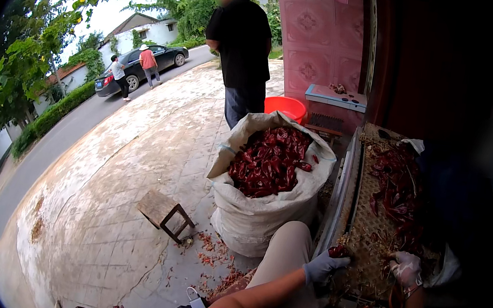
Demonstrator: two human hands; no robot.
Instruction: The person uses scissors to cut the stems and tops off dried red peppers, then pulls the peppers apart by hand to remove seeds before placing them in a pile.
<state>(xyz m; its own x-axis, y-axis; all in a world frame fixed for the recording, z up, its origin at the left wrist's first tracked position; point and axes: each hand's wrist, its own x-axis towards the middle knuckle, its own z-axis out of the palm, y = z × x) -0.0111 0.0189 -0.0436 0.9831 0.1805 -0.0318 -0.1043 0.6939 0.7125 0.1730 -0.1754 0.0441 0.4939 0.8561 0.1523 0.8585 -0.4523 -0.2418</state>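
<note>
My left hand [324, 267], in a grey glove, grips dried red chili peppers [339, 251] over the near left part of a woven mat [366, 204]. To the right, my right hand [406, 269] wears a pale, pinkish glove and rests low over scattered dry stems [376, 251]. Its fingers are curled, and whether they hold anything is unclear. An orange loop [396, 299] hangs just below it; I cannot tell what it belongs to. More dried red chilies [399, 196] lie heaped on the mat beyond my hands, partly in shadow.
A white woven sack [261, 224] full of dried chilies [270, 161] stands left of the mat, touching or close to my knee. Nearby are a small wooden stool [158, 210], a red plastic basin [286, 108] and a standing person [246, 40]. Two people and a dark car [162, 56] are farther off.
</note>
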